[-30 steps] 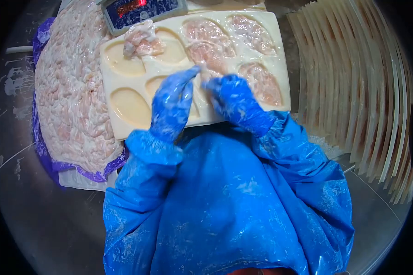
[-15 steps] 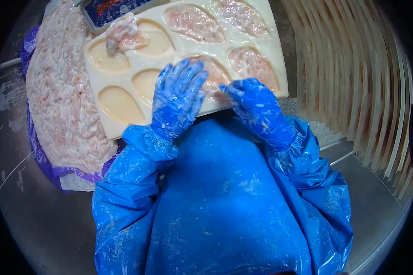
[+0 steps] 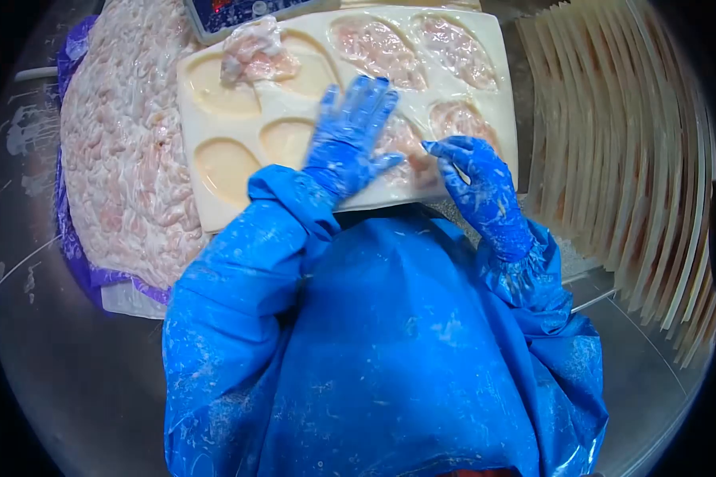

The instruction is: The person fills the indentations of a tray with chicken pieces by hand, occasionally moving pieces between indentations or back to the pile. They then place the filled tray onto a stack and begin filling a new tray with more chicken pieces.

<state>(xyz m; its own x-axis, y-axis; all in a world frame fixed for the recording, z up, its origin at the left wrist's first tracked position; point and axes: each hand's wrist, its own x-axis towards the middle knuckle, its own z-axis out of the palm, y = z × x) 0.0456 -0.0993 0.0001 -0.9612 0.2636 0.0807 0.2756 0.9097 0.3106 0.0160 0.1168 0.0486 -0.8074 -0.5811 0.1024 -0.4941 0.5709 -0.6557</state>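
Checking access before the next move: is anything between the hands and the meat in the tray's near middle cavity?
Nothing visible. The left hand lies flat on that meat, and the right hand touches its right edge. The loose lump sits apart, at the far left of the tray.

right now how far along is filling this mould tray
Done: three packed cavities on the right of the mould tray hold pink meat. In hand: the left hand lies flat on a fourth filling, with the right hand fingertips at its edge. Left: a loose lump sits over one cavity, and three empty cavities show on the left.
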